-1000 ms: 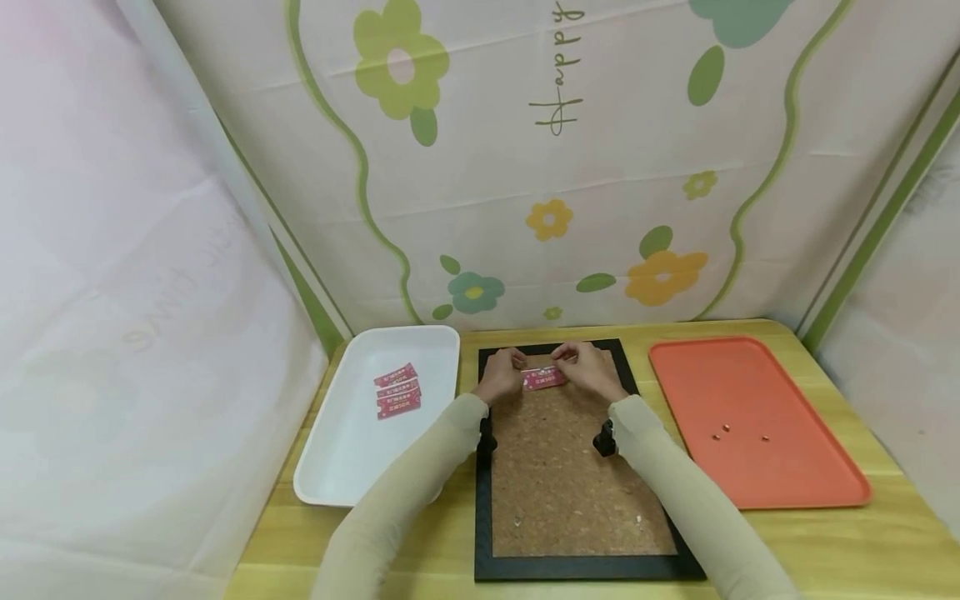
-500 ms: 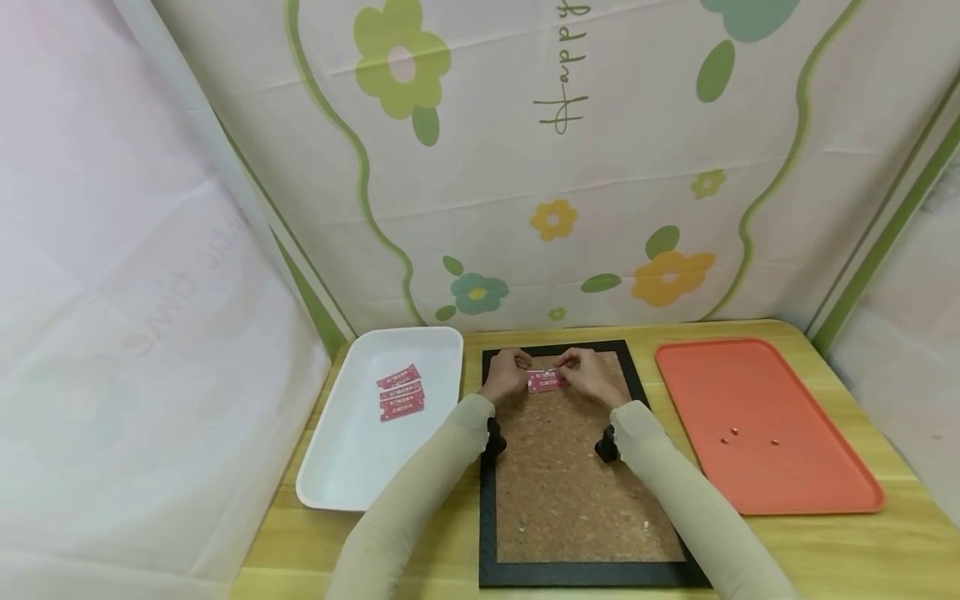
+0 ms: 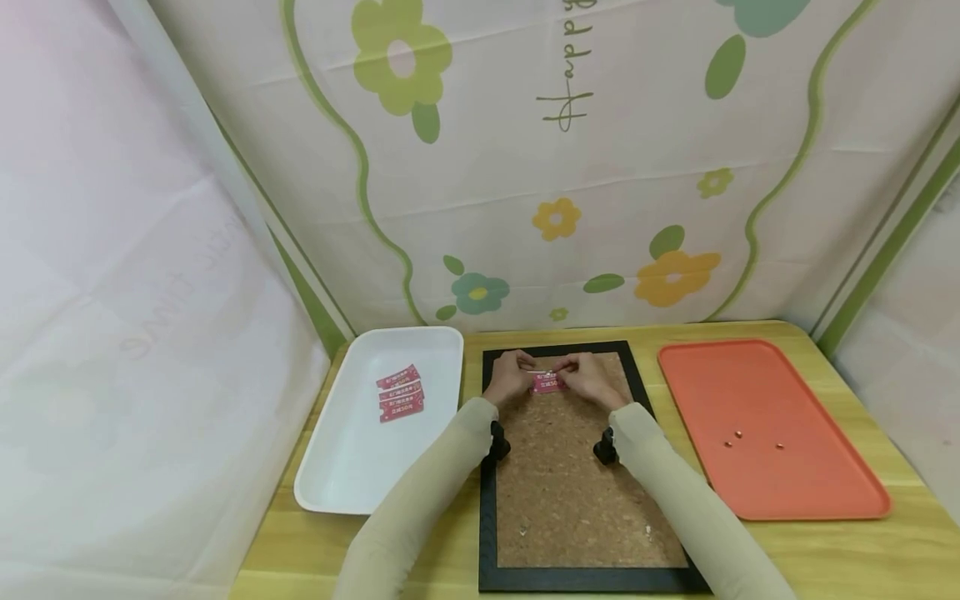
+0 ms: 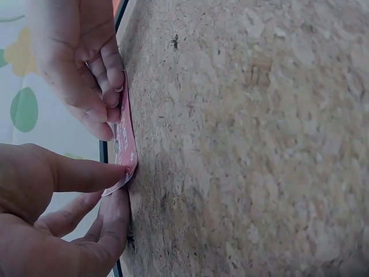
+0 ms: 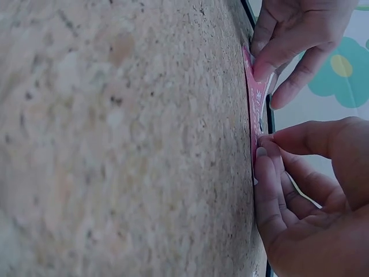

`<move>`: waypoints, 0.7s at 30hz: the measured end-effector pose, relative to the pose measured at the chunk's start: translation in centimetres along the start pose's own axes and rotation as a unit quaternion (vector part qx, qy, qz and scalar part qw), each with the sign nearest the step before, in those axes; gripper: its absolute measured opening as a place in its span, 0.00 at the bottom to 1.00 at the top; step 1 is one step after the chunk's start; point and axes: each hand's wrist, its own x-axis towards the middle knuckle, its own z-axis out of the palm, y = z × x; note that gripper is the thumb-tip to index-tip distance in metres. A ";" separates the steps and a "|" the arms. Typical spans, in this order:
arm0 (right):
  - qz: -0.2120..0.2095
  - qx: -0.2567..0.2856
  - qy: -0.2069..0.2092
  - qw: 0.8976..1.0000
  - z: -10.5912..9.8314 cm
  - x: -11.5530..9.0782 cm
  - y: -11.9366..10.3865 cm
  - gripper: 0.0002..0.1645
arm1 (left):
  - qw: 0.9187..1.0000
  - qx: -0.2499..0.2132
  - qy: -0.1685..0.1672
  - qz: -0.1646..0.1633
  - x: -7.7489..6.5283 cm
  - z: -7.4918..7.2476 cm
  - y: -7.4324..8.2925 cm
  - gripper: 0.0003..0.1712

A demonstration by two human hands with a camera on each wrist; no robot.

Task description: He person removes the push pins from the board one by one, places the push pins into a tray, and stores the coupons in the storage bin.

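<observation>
A pink paper coupon (image 3: 547,384) with white characters lies near the far edge of the cork board (image 3: 577,500), one end slightly lifted in the left wrist view. My left hand (image 3: 510,379) pinches that left end, thumb on top and fingers beneath. At the coupon's right half, my right hand (image 3: 588,379) has thumb and index tips together on a tiny metallic thumbtack (image 5: 261,124), mostly covered by the fingertips. Other fingers of this hand rest on the coupon, hiding its right end.
A white tray (image 3: 337,483) on the left holds several overlapping pink coupons (image 3: 401,406). On the right, a red tray (image 3: 780,375) holds 3 small gold thumbtacks (image 3: 738,434). The board has a black frame (image 3: 600,579) and stands on a wooden table (image 3: 442,550).
Both hands stay at the coupon, with only small finger movements; the left fingers cover slightly more of its left end. The head view has shifted a little.
</observation>
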 end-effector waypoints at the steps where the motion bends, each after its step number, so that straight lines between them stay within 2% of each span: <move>1: 0.002 -0.002 0.002 1.000 0.0 0.0 -0.1 0.13 | 1.000 -0.001 0.001 0.002 0.0 0.0 0.0 0.22; 8: 0.010 -0.008 0.009 1.000 0.1 0.2 -0.3 0.14 | 1.000 0.015 0.001 0.011 0.2 0.0 0.1 0.21; 14: 0.018 -0.017 0.025 0.999 0.2 0.4 -0.4 0.17 | 0.997 0.049 -0.005 0.053 0.3 0.2 0.0 0.16; 21: 0.023 -0.021 0.019 0.999 0.7 0.2 -0.4 0.16 | 0.997 0.046 -0.019 0.064 0.1 0.4 -0.7 0.14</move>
